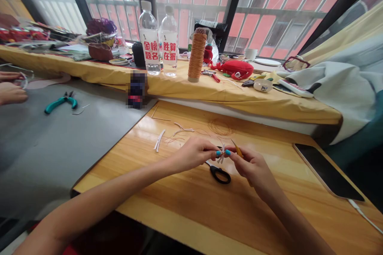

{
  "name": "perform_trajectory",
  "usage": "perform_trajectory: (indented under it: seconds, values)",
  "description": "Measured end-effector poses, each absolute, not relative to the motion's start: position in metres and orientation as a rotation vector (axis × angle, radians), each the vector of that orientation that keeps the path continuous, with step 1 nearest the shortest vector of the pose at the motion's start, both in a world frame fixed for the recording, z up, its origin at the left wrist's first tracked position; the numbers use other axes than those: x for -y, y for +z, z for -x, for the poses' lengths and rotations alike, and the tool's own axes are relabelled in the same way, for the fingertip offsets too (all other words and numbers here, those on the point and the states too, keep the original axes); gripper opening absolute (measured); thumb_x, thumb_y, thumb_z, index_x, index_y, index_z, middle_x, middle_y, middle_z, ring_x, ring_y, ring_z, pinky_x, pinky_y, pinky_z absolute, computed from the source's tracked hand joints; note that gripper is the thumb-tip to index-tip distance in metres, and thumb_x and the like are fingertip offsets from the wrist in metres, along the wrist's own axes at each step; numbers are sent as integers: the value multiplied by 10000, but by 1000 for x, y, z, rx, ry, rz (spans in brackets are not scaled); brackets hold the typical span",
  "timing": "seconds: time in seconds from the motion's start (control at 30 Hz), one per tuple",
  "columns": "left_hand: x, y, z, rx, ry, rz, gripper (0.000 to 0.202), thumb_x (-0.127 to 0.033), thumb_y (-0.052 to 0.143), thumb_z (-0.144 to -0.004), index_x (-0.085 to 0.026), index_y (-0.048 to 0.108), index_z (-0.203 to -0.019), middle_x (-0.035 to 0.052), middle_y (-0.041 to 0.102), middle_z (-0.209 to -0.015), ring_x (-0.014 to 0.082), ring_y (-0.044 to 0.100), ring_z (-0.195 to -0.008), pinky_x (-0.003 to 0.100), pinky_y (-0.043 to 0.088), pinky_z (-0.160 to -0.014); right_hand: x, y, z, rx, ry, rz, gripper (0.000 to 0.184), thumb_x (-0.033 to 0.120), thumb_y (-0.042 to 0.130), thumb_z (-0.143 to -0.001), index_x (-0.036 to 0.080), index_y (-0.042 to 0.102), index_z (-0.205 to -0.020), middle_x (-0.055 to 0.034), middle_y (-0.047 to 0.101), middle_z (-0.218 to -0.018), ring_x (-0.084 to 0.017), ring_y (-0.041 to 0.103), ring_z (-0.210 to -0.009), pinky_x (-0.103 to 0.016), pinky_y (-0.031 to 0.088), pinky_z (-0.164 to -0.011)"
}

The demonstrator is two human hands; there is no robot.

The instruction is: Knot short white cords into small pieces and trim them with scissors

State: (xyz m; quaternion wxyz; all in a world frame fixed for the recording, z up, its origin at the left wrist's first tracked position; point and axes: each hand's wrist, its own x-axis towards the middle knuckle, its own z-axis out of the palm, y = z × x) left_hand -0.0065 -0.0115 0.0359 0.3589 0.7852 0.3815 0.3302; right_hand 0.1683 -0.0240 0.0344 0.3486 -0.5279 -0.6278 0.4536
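Centrally, our left hand (194,153) and right hand (251,165) pinch white strips (222,157); upper-centre water bottles (149,40) read 金榜题名, 胜算在握.

A craft workroom: thread spool (196,56), pliers (61,102) and scissors (220,173) lie across window-side worktables (179,191).
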Motion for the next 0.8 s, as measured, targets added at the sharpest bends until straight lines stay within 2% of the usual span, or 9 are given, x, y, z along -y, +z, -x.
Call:
perform_trajectory:
  seconds: [0.2,0.3,0.37,0.43,0.5,0.57,0.63,0.7,0.8]
  values:
    - [13,15,2,-1059,946,-2349,222,-201,449,-790,-149,659,-844,50,614,-703,100,537,-603,180,388,-562,25,32,-165,1697,1111,1429,290,420,521,-713,151,588,-797,66,296,-473,-54,231,-427,-207,169,-395]
    - [12,15,2,-1101,928,-2310,227,-199,446,-789,-142,660,-840,51,621,-704,104,539,-612,184,386,-567,23,29,-165,1673,1123,1462,285,412,530,-703,148,580,-800,63,333,-497,-48,246,-419,-199,186,-384]
    - [10,20,3,-1124,831,-2181,207,-198,470,-774,-133,664,-804,35,628,-678,99,535,-600,173,374,-543,20,28,-168,1573,1161,1451,345,411,542,-689,167,541,-933,51,411,-581,-38,264,-406,-190,205,-367]
    - [7,26,5,-1107,683,-2047,206,-217,482,-770,-120,661,-800,22,631,-654,97,539,-595,163,370,-525,16,29,-175,1450,1198,1376,506,378,544,-693,246,389,-1156,38,472,-701,-34,293,-398,-181,241,-357]
    - [6,27,5,-1056,548,-1991,231,-246,468,-783,-115,653,-827,24,635,-673,103,552,-628,161,383,-546,13,31,-182,1381,1213,1291,613,324,536,-709,328,246,-1249,39,494,-753,-36,324,-398,-177,285,-359]
    - [8,23,3,-1020,482,-2079,251,-275,446,-800,-134,638,-878,31,635,-762,115,561,-704,173,399,-611,11,36,-189,1351,1213,1229,529,294,535,-721,315,339,-1212,32,516,-749,-43,383,-425,-183,349,-394]
    - [12,17,1,-1043,482,-2287,274,-315,408,-821,-173,609,-940,40,605,-883,126,554,-747,200,402,-655,11,41,-193,1279,1243,1180,374,307,535,-727,250,479,-1093,2,560,-768,-73,495,-523,-201,426,-486]
    - [16,13,0,-1088,451,-2516,282,-343,376,-831,-201,570,-978,46,552,-966,127,547,-715,224,401,-635,12,45,-194,1187,1341,1106,319,341,506,-742,221,511,-1038,-43,605,-857,-136,584,-721,-248,472,-631]
    - [18,14,3,-1106,341,-2743,257,-337,351,-838,-196,533,-952,42,522,-948,116,532,-637,226,386,-563,13,47,-193,1121,1519,946,320,320,487,-738,223,494,-1043,-70,604,-1019,-185,541,-985,-307,441,-804]
